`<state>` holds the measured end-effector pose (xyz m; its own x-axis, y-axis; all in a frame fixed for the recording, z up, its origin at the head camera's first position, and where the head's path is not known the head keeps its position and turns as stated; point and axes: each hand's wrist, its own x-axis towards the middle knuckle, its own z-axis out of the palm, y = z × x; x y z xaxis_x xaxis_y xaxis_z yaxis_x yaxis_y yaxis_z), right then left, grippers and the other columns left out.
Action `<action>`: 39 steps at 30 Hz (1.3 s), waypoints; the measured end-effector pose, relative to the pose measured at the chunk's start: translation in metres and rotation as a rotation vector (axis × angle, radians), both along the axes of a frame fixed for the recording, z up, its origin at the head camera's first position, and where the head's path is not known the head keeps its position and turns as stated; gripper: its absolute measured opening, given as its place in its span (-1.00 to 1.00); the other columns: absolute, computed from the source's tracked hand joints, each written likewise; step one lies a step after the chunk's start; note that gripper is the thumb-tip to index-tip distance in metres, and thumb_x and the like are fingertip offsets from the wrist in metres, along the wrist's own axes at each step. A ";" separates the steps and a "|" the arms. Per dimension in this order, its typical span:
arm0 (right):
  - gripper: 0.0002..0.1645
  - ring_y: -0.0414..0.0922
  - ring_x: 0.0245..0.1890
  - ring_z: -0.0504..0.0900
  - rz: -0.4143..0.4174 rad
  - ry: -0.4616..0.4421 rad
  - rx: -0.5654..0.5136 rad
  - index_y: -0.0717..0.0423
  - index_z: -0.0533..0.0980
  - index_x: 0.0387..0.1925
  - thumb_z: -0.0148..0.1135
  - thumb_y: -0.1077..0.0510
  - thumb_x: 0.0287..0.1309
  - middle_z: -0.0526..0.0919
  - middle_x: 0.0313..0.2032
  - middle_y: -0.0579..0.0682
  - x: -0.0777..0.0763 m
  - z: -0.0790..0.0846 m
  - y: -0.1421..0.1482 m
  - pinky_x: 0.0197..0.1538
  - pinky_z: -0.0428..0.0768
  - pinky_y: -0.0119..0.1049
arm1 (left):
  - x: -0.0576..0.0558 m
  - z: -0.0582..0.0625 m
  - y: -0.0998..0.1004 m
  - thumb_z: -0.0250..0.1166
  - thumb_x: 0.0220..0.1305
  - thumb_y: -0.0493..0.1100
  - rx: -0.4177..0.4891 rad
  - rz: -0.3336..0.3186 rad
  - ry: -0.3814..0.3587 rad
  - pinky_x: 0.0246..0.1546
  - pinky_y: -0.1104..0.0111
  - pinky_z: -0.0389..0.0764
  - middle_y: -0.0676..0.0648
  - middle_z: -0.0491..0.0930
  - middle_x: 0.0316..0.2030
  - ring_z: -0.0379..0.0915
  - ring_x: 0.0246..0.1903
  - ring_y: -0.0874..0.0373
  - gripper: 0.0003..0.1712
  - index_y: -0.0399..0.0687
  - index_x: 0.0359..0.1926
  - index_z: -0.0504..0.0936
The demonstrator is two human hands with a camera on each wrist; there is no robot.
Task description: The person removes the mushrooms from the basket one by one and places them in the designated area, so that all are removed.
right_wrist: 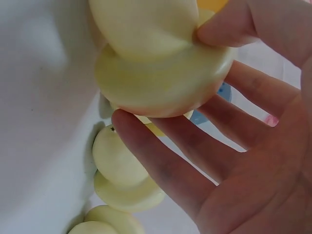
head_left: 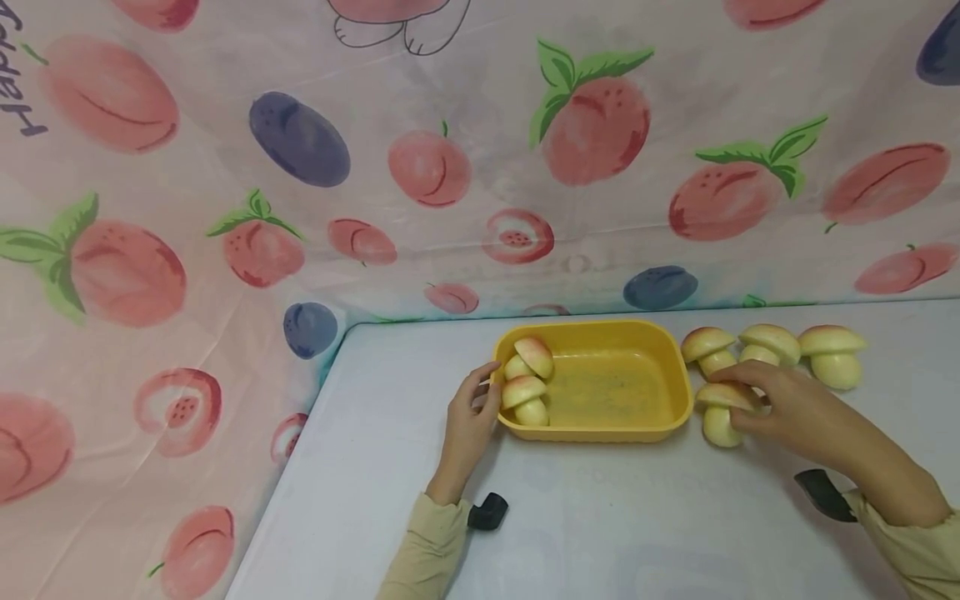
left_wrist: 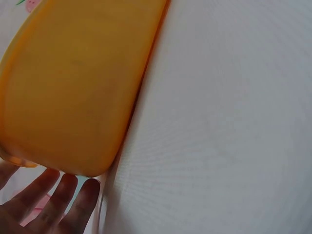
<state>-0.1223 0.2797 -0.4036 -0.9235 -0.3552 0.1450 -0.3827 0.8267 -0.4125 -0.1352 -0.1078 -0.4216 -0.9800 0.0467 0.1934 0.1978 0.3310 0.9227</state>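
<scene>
My right hand (head_left: 798, 412) is nearer, its fingers pinching one mushroom (head_left: 717, 419) just beyond the yellow tray's (head_left: 600, 434) right end, stem toward me, while my left hand (head_left: 470, 421) touches the opposite end, fingers extended; whether the mushroom clears the table (head_left: 585, 517) I can't tell.

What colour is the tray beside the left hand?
The tray is plain yellow, clearest in the head view.

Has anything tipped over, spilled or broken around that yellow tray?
Nothing looks spilled or visibly damaged. Slightly askew, though: inside the yellow tray, the back toy mushroom tilts with its cap to the right, while the front toy mushroom tilts the other way, so they look mismatched.
</scene>
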 end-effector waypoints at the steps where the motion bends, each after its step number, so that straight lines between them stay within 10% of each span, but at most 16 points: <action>1: -0.47 -0.14 -0.18 0.61 0.003 -0.011 -0.001 0.15 0.62 0.02 0.54 0.15 -0.05 0.70 -0.08 -0.01 0.000 0.000 0.000 -0.18 0.61 -0.20 | 0.000 0.000 0.000 0.09 0.48 -0.28 0.001 0.000 0.000 -0.03 0.16 0.61 -0.21 0.50 0.24 0.53 0.07 -0.12 -0.61 -0.23 0.27 0.50; 39: -0.44 0.20 0.10 0.51 0.057 0.084 0.036 0.22 0.57 0.03 0.54 0.21 -0.07 0.60 0.04 0.19 0.005 -0.001 -0.004 0.02 0.45 0.15 | 0.001 0.000 0.000 0.08 0.49 -0.29 -0.003 0.006 -0.001 -0.08 0.29 0.60 -0.20 0.51 0.23 0.53 0.06 -0.11 -0.61 -0.22 0.27 0.50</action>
<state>-0.1169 0.2757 -0.4048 -0.8867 -0.4132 0.2072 -0.4616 0.8161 -0.3478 -0.1346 -0.1078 -0.4215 -0.9804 0.0416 0.1925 0.1952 0.3350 0.9218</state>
